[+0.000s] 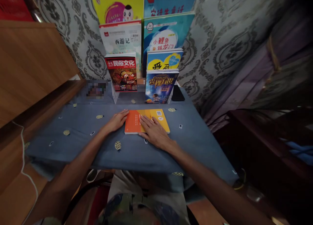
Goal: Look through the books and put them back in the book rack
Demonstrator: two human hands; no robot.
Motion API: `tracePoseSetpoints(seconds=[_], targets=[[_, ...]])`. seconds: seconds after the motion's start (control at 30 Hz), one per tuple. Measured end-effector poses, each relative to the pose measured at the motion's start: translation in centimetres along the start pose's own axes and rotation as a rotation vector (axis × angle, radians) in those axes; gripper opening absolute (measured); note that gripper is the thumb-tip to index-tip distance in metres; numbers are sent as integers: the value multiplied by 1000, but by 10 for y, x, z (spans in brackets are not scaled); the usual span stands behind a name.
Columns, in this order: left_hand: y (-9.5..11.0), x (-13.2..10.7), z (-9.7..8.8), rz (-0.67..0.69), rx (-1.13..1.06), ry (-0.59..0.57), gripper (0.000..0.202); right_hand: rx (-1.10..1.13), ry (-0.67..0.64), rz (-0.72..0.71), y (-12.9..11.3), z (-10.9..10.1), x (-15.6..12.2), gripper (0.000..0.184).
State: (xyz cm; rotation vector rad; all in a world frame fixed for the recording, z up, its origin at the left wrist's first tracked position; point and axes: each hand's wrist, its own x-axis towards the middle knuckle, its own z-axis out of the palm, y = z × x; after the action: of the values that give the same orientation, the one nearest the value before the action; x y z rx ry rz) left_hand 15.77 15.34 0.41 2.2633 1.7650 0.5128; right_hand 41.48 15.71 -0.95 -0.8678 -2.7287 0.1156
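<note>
A closed orange and yellow book (132, 122) lies flat on the blue tablecloth, turned so a barcode shows at its far right. My right hand (154, 131) rests flat across the middle of its cover, fingers stretched out and pointing away to the left. At the book's far left corner is my left hand (119, 119), its fingers extended with the tips touching the edge. The left palm sits on the cloth beside the book.
Beyond the book, a stand holds several upright books, among them a red one (123, 73) and a dark blue one (161, 87). A black phone-like slab (178, 93) lies right of it. The patterned tablecloth (80, 127) covers the table; a wooden panel (36, 65) rises at left.
</note>
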Motion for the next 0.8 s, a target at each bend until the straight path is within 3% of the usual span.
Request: tracePoseSetpoints(seconds=[0.2, 0.4, 0.67, 0.8], targets=[[6, -49, 2, 123, -67, 69, 46, -15, -3, 12, -1, 0, 0, 61], [21, -94, 0, 182, 17, 71, 49, 14, -3, 20, -2, 0, 1, 59], [31, -90, -14, 271, 153, 41, 48, 104, 31, 39, -6, -8, -8, 54], [29, -87, -17, 310, 186, 63, 44, 144, 208, 250, 9, -18, -39, 39]])
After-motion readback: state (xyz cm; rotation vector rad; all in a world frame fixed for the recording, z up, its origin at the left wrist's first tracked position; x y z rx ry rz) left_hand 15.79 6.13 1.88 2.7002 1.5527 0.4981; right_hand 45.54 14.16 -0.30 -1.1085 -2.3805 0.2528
